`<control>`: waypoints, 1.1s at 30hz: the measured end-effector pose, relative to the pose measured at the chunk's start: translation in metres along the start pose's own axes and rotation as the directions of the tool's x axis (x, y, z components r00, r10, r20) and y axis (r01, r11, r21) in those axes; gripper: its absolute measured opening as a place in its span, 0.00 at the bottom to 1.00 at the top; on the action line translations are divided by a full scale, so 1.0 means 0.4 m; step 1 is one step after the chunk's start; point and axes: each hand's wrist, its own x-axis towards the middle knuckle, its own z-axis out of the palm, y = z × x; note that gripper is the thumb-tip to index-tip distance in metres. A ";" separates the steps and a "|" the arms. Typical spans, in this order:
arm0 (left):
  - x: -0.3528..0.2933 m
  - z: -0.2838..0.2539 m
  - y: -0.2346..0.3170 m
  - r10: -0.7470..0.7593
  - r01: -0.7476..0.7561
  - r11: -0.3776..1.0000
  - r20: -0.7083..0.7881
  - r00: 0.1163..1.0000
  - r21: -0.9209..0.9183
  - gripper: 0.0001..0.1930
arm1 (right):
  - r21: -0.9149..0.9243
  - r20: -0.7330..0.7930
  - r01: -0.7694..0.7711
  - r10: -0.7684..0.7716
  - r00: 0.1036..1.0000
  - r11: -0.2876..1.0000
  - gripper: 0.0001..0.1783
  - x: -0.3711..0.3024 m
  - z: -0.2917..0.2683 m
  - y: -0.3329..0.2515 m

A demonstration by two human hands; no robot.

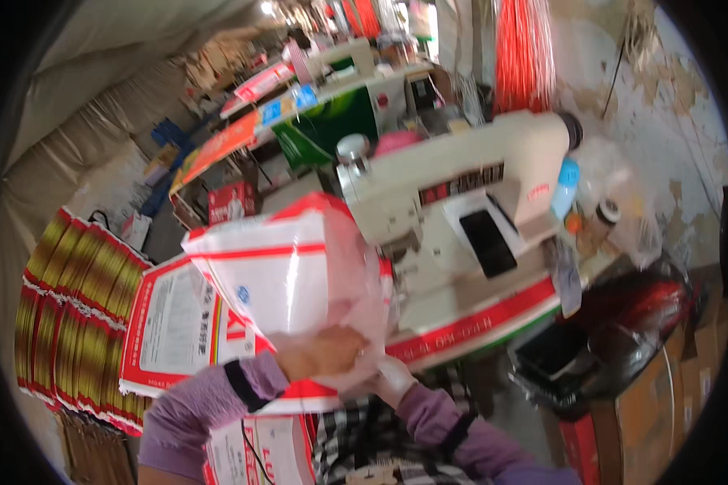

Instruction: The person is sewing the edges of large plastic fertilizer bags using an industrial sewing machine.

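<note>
A white printed bag with red stripes [279,279] stands half open in front of me, left of the sewing machine [453,182]. Thin, see-through plastic [362,303] hangs along its right side. My left hand [328,356] is closed on the lower part of this plastic sheet, its fingers bent. Close beside it, my right hand [390,381] pinches the same plastic near its lower edge; its fingertips are partly hidden and a little blurred. Under the bag lies another red-and-white printed bag [178,323].
A black phone [488,242] rests on the machine's bed. Stacked gold-and-red bundles [81,319] stand at the left. On the right are a black plastic bag [615,331] and cardboard boxes [651,412]. Red strands [524,56] hang by the wall. Another table [218,149] stands farther back.
</note>
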 end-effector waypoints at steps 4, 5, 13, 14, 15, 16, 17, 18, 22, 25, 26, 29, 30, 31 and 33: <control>0.111 -0.102 0.062 0.353 -0.294 0.882 -0.102 0.930 0.367 0.08 | -0.382 -0.074 -0.003 -0.028 0.997 0.924 0.19 -0.024 0.005 0.066; 0.133 -0.111 0.087 0.321 -0.316 0.924 0.014 0.947 0.216 0.08 | 0.178 -0.147 -0.107 0.134 0.980 0.978 0.20 -0.023 0.012 0.049; -0.090 0.013 0.234 0.134 -0.124 0.991 0.244 0.960 -0.054 0.10 | -0.964 -0.185 -0.091 -0.385 0.904 0.251 0.20 -0.212 0.066 -0.090; -0.100 0.030 0.235 0.171 -0.171 0.985 0.190 0.967 -0.018 0.09 | -0.976 -0.113 -0.037 -0.348 0.931 0.216 0.20 -0.191 0.032 -0.087; -0.106 0.038 0.239 0.210 -0.215 0.976 0.131 0.969 0.020 0.09 | -0.984 -0.037 0.019 -0.307 0.951 0.178 0.20 -0.182 0.017 -0.092; -0.107 0.042 0.241 0.213 -0.217 0.976 0.136 0.967 0.012 0.09 | -0.998 -0.052 -0.037 -0.328 0.943 0.051 0.21 -0.166 0.030 -0.117; -0.104 0.045 0.242 0.262 -0.262 0.965 0.073 0.962 -0.007 0.08 | -0.986 -0.118 -0.065 -0.360 0.925 0.155 0.21 -0.145 0.043 -0.132; -0.103 0.047 0.242 0.307 -0.306 0.952 0.012 0.952 -0.021 0.08 | -0.962 -0.185 -0.086 -0.386 0.904 0.260 0.21 -0.121 0.055 -0.136; -0.075 0.035 0.231 0.284 -0.287 0.933 -0.048 0.958 -0.217 0.09 | -0.999 -0.036 -0.026 -0.501 0.865 0.027 0.25 -0.058 0.086 -0.141; -0.039 0.024 0.218 0.444 -0.431 0.862 -0.012 0.896 -0.268 0.09 | -0.995 -0.055 -0.091 -0.529 0.847 -0.042 0.30 -0.041 0.055 -0.121; -0.031 0.012 0.219 0.500 -0.470 0.849 0.082 0.862 -0.240 0.08 | -0.997 -0.081 -0.071 -0.543 0.836 0.039 0.31 -0.042 0.048 -0.117; -0.002 -0.054 0.221 0.520 -0.494 0.853 0.350 0.779 -0.168 0.10 | -0.981 -0.188 -0.129 -0.532 0.825 0.148 0.32 -0.054 0.077 -0.094; 0.013 -0.082 0.218 0.474 -0.488 0.865 0.507 0.720 -0.116 0.12 | -0.964 -0.266 -0.208 -0.511 0.817 0.168 0.33 -0.059 0.088 -0.087; 0.041 -0.114 0.209 0.485 -0.501 0.858 0.504 0.714 -0.116 0.12 | -0.962 -0.270 -0.214 -0.522 0.809 0.167 0.33 -0.071 0.077 -0.078; 0.104 -0.175 0.196 0.540 -0.583 0.811 0.448 0.713 -0.049 0.23 | -0.999 0.011 0.044 -0.664 0.748 0.032 0.38 -0.129 0.045 -0.064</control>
